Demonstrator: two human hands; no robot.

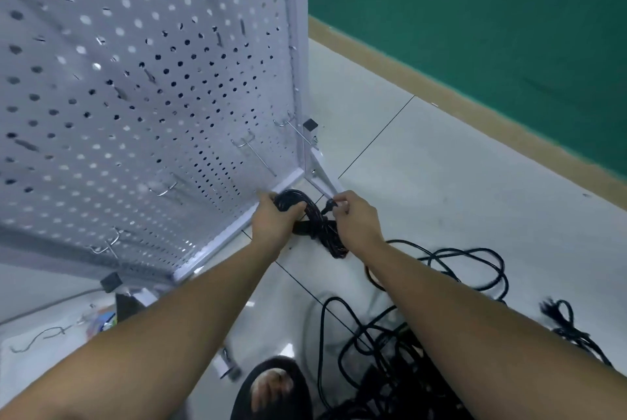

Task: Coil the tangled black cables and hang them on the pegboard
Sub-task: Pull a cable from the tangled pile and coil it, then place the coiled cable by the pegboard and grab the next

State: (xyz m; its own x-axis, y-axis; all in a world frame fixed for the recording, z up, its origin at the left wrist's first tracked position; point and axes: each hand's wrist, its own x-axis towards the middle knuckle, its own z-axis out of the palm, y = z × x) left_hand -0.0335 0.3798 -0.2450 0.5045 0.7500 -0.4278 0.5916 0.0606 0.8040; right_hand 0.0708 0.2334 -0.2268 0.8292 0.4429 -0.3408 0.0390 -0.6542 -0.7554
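Note:
A coiled black cable (314, 216) hangs between my two hands, close to the lower right corner of the white pegboard (142, 87). My left hand (274, 223) grips the top of the coil. My right hand (353, 220) pinches the cable's plug end beside the coil. Several metal hooks (252, 148) stick out of the pegboard just above the coil. A tangled heap of black cables (400, 345) lies on the floor below my right arm.
The pegboard stands on a white metal foot (324, 175) on pale floor tiles. A green wall with a tan skirting (475, 107) runs along the right. My sandalled foot (271, 385) is at the bottom. Another small black cable (566, 324) lies at the right.

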